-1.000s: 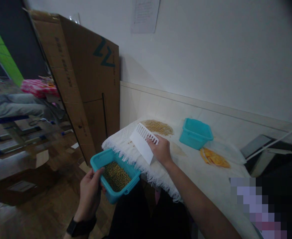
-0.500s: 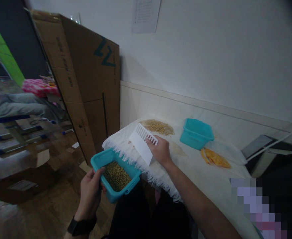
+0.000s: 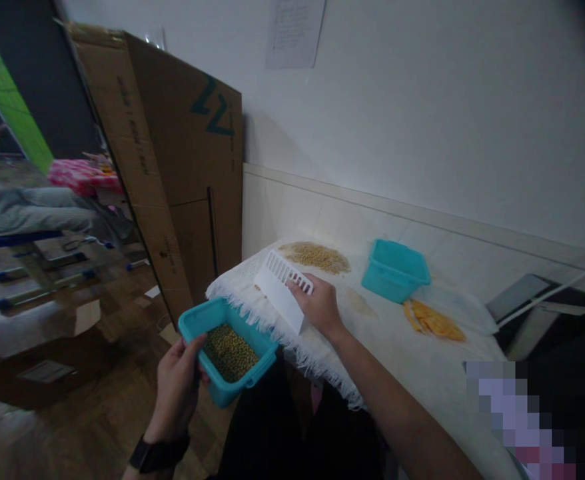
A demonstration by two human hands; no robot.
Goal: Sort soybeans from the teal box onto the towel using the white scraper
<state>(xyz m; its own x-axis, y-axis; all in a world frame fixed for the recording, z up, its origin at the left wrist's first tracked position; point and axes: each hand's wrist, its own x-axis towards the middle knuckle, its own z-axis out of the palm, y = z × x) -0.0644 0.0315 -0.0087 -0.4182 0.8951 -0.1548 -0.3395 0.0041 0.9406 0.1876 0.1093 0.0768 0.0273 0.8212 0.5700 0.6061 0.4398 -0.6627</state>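
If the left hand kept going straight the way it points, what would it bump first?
Probably the cloth's white fringe: the turquoise box that the left hand holds looks right beside it, though I can't tell whether they touch.

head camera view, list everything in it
Fringed fabric cloth: 1, white, lower right
Rectangular plastic tub: 1, turquoise, by cloth's fringe
Round beans: many, yellow-green, inside this tub
Slotted plastic plate: 1, white, over cloth
Loose grain pile: 1, tan, far on cloth
Second plastic tub: 1, turquoise, right of pile
Crumpled soft piece: 1, yellow, beside second tub
Tall cardboard box: 1, brown, left of cloth
Low cardboard box: 1, brown, floor, left
Printed paper sheet: 1, white, on white wall
Checked cloth: 1, red-and-white, far left
Co-worker's trousers: 1 pair, grey, far left
Wristband: 1, black, left wrist
Left hand: 1, bare, gripping first tub
Right hand: 1, bare, holding plate
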